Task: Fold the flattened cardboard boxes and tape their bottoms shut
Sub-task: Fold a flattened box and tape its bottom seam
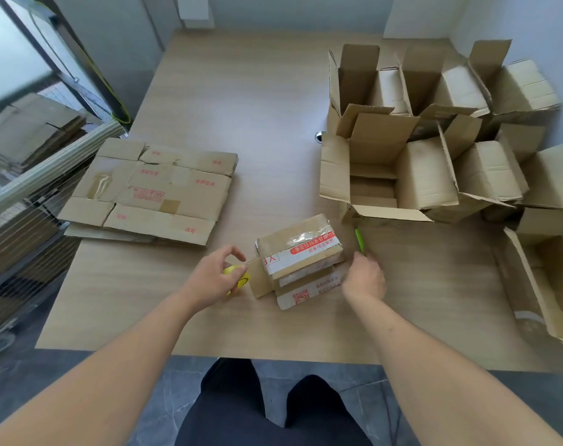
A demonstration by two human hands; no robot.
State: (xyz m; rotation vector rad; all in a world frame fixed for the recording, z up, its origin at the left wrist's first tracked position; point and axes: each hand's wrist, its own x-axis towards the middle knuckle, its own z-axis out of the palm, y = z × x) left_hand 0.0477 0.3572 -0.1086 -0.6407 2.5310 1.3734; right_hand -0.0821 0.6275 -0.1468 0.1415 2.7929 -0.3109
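A small box (301, 252) is seen near the front of the desk (248, 101), lying with its taped bottom facing up. Clear tape and a white strip with red letters are stuck across it. One flap is spread out to the left, touching the desk.

Both bare arms are stretched forward from the bottom of the view. The left hand (214, 278) is held just left of the box, palm down, above a yellow roll of tape (236, 278). Its grip is narrow: the fingers are curled over the roll, but whether the roll is truly held cannot be told. The right hand (363, 278) is placed at the right side of the box. Its fingers are bent around the lower end of a green cutter (360, 241), which is pointed away from the person.

A pile of flat boxes (151, 191) is laid on the left part of the desk. Many folded boxes (428, 149) with open flaps are packed together on the right part.
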